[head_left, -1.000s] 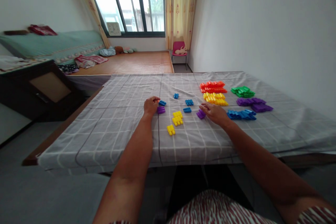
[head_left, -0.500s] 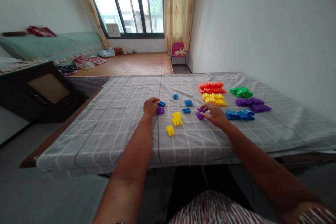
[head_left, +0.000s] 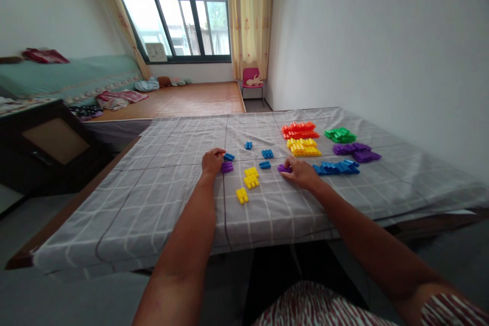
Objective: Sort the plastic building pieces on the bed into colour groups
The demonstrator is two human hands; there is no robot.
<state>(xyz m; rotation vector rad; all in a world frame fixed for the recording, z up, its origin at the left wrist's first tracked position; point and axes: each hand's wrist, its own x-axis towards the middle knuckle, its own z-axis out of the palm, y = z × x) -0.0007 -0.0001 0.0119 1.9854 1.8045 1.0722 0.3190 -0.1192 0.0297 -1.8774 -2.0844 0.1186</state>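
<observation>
On the checked cloth my left hand point(head_left: 213, 162) has its fingers closed at the near end of a small blue plastic block point(head_left: 229, 156). A purple block point(head_left: 227, 167) lies just below those fingers. My right hand point(head_left: 301, 172) pinches another purple block point(head_left: 282, 168) low at the table; its fingers partly cover it. Between the hands lie several ribbed blocks: a blue one point(head_left: 248, 145), a wider blue one point(head_left: 267, 154), a narrow blue one point(head_left: 265, 165), and yellow ones point(head_left: 251, 181), with a single yellow block point(head_left: 242, 195) nearest me.
To the right stand rows of joined blocks: orange point(head_left: 300, 131), yellow point(head_left: 303, 147), green point(head_left: 340, 135), purple point(head_left: 357, 152) and blue point(head_left: 336, 167). The cloth-covered table point(head_left: 160, 204) reaches toward a low bed point(head_left: 198, 97). A dark cabinet point(head_left: 46, 142) is at left, a pink chair point(head_left: 252, 76) behind.
My right hand has lowered its purple block onto or beside the other purple one, so they look like one piece. My left hand keeps its place by the blue block. The view has shifted slightly.
</observation>
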